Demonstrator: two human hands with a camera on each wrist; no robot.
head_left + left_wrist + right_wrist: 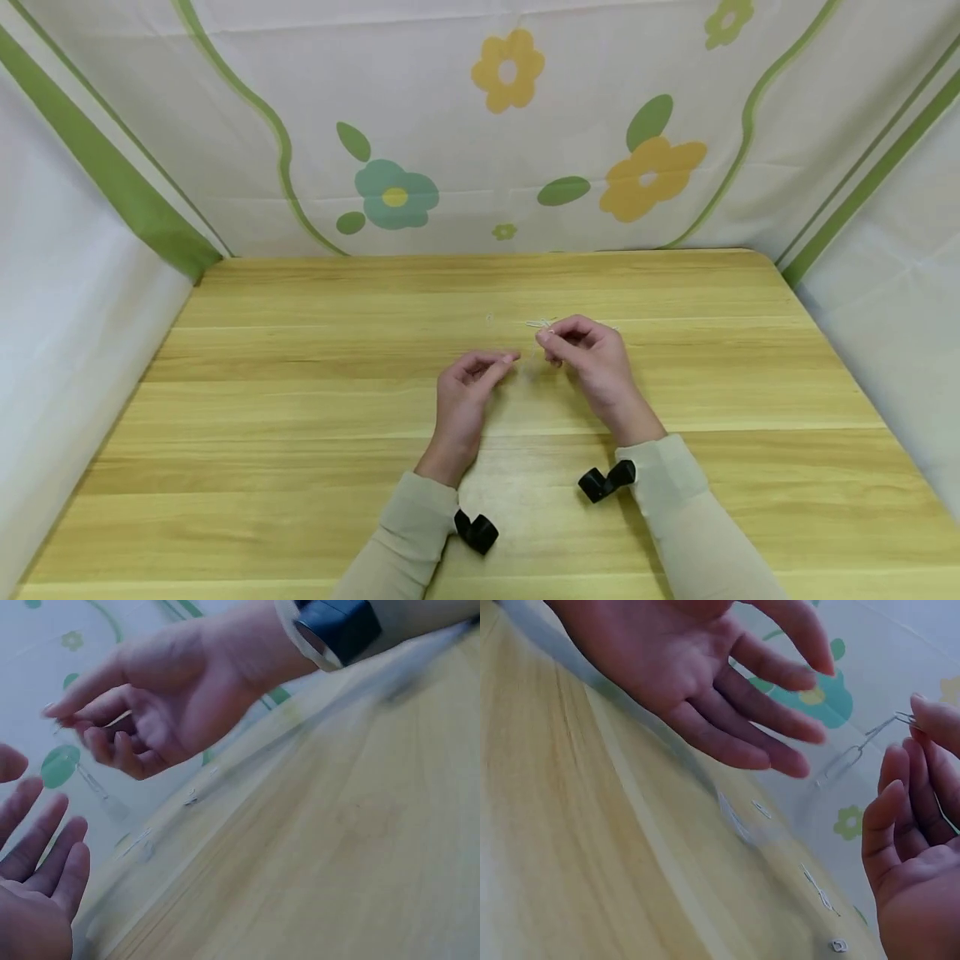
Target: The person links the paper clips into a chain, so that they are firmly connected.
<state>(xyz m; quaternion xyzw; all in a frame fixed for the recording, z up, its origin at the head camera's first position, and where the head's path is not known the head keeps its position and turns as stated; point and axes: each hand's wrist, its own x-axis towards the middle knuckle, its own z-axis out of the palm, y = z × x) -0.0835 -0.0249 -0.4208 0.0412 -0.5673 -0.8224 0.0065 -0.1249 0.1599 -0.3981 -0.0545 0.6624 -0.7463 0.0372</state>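
Over the yellow wood-grain tabletop (262, 450), passage is available outboard of the bare left hand (467, 396) and of the bare right hand (600, 367). The gap between them is narrow, obstructed by a dangling chain of thin pale wire clips (859, 749). Small pale wire pieces (537, 322) lie beyond the right hand; white flower-printed fabric (465, 150) bounds the far edge.

Silvery-white clips (860, 748) catch the eye at my right hand (592, 354), above a bench (262, 417) of streaked, yellow-tan wood grain. Behind it and my left hand (467, 392) come plain beige sleeves (408, 529) and black wrist cameras (478, 533). Beyond both, a white cloth (450, 125) carries yellow-orange flowers (487, 71), a teal bloom (414, 197) with a yellow centre (395, 197), green leaves (648, 122) and wavy green lines (285, 154).
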